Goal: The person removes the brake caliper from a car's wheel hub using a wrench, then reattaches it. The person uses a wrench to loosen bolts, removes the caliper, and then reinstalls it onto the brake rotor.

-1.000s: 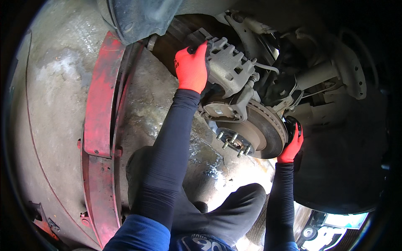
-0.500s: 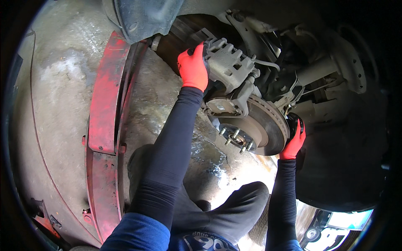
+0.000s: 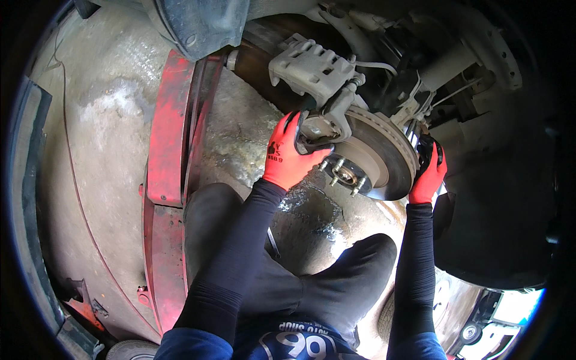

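A brake disc [image 3: 390,150] sits on a hub with several bare wheel studs [image 3: 344,176]. The grey brake caliper [image 3: 315,69] is swung up above its bracket [image 3: 342,117]. My left hand [image 3: 285,156], in a red glove with dark fingertips, closes round the outer edge of a brake pad [image 3: 318,129] in the bracket, thumb below and fingers above. At the disc's right edge is my right hand [image 3: 428,180], gloved alike, its dark fingers curled in behind the disc. Whatever those fingers hold is hidden.
A red steel lift arm [image 3: 168,132] runs down the left over the stained concrete floor [image 3: 114,138]. A thin cable [image 3: 75,162] lies beyond it. Suspension parts [image 3: 444,66] and the dark wheel-arch liner [image 3: 492,228] fill the right. Grey bodywork [image 3: 201,24] hangs overhead.
My left hand has come off the caliper and moved down to the brake pad in the bracket. My right hand stays by the disc's right edge. The view has shifted slightly.
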A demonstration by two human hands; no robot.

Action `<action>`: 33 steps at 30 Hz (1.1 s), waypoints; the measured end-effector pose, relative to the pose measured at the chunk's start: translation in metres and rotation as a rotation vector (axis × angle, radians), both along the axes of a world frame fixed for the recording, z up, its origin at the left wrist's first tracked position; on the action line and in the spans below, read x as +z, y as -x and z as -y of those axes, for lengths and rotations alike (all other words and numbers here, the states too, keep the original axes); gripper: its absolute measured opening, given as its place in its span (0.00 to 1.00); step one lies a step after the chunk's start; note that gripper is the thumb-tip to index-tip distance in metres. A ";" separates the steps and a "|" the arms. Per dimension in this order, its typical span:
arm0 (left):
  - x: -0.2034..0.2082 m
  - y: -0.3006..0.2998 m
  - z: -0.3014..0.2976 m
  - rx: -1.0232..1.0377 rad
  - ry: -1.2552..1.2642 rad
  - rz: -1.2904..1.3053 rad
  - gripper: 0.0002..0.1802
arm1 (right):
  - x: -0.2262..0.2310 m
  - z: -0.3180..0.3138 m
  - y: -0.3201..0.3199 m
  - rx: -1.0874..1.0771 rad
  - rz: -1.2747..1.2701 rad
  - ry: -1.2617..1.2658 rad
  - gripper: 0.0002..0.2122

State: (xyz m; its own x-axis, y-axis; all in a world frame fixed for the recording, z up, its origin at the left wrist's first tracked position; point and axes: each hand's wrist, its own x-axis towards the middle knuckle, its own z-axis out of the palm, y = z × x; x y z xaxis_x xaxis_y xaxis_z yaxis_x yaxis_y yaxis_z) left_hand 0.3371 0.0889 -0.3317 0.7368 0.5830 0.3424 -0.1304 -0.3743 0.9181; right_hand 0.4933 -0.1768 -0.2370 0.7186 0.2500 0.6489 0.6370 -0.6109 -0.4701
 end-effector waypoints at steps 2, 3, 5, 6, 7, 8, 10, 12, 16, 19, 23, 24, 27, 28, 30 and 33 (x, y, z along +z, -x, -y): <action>0.000 -0.005 0.006 0.068 -0.043 -0.017 0.46 | -0.003 0.001 -0.002 0.045 -0.026 -0.047 0.12; 0.000 -0.007 0.010 0.101 -0.063 -0.025 0.46 | -0.005 0.008 -0.007 -0.025 -0.019 0.040 0.13; -0.003 -0.011 0.017 0.138 -0.016 -0.049 0.46 | -0.008 0.012 -0.007 0.000 -0.015 0.040 0.14; -0.004 -0.013 0.018 0.158 0.007 -0.063 0.46 | -0.008 0.011 -0.006 0.014 -0.013 0.039 0.14; -0.007 -0.013 0.018 0.173 0.016 -0.058 0.46 | -0.008 0.008 -0.007 0.071 -0.062 -0.072 0.13; -0.007 -0.012 0.019 0.183 0.029 -0.051 0.46 | -0.008 0.009 -0.006 0.045 -0.053 -0.050 0.13; -0.008 -0.013 0.020 0.197 0.044 -0.052 0.46 | -0.007 0.009 -0.004 -0.005 -0.035 -0.006 0.12; -0.004 -0.014 0.018 0.213 0.049 -0.062 0.45 | -0.004 0.007 -0.003 -0.012 -0.015 0.014 0.12; -0.001 -0.015 0.004 0.168 -0.011 -0.042 0.44 | -0.003 0.007 -0.006 0.060 -0.155 -0.095 0.13; 0.003 -0.016 -0.002 0.145 -0.035 -0.044 0.45 | -0.004 0.012 -0.009 0.084 -0.150 -0.077 0.14; 0.007 -0.015 -0.008 0.090 -0.031 -0.067 0.48 | 0.006 -0.001 -0.004 0.049 -0.285 -0.258 0.14; 0.009 -0.013 -0.009 0.078 -0.015 -0.080 0.48 | 0.005 0.000 -0.005 0.039 -0.233 -0.193 0.14; 0.010 -0.005 0.001 0.109 0.032 -0.073 0.49 | 0.010 0.000 -0.005 0.086 -0.303 -0.200 0.14; 0.013 -0.004 0.003 0.098 0.067 -0.073 0.50 | 0.008 0.004 -0.006 0.070 -0.222 -0.120 0.14; 0.028 0.004 0.005 0.076 0.163 -0.134 0.51 | 0.003 0.013 -0.009 0.027 -0.289 -0.235 0.14; 0.041 0.033 -0.012 0.016 0.111 -0.256 0.44 | 0.005 0.016 -0.008 0.079 -0.425 -0.329 0.15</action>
